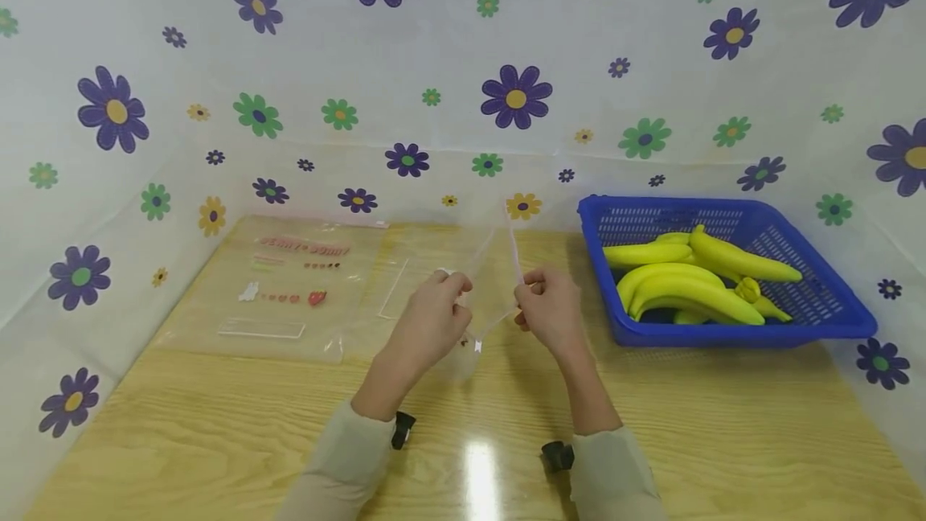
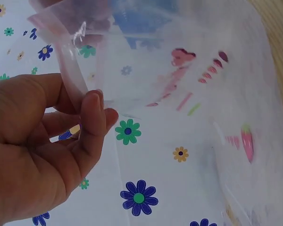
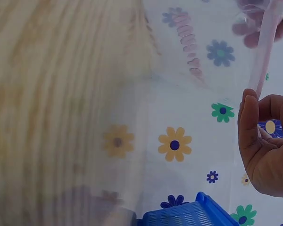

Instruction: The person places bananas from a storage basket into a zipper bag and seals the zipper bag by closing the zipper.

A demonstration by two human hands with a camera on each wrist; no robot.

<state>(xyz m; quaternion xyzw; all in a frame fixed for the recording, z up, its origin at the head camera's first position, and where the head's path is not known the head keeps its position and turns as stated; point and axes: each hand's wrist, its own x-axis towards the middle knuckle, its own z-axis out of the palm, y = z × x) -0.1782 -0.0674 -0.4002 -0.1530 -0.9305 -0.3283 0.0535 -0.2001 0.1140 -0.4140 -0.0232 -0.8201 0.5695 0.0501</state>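
A clear zip bag (image 2: 146,61) with pink lettering and small strawberry prints stands upright between the two hands. My left hand (image 1: 434,316) pinches one edge of its mouth between thumb and fingers. On the other side, my right hand (image 1: 550,308) pinches the pink zip strip (image 1: 514,252). Between the hands the two rims stand apart, so the mouth is spread. In the right wrist view, the right thumb and fingertips (image 3: 249,110) meet on the strip. A second printed zip bag (image 1: 289,272) lies flat on the table, left of the left hand.
A blue plastic basket (image 1: 738,336) stands to the right of the right hand, holding several yellow bananas (image 1: 694,288). The wooden table (image 1: 217,424) runs back to a white flowered cloth (image 1: 448,38) hanging behind and at both sides.
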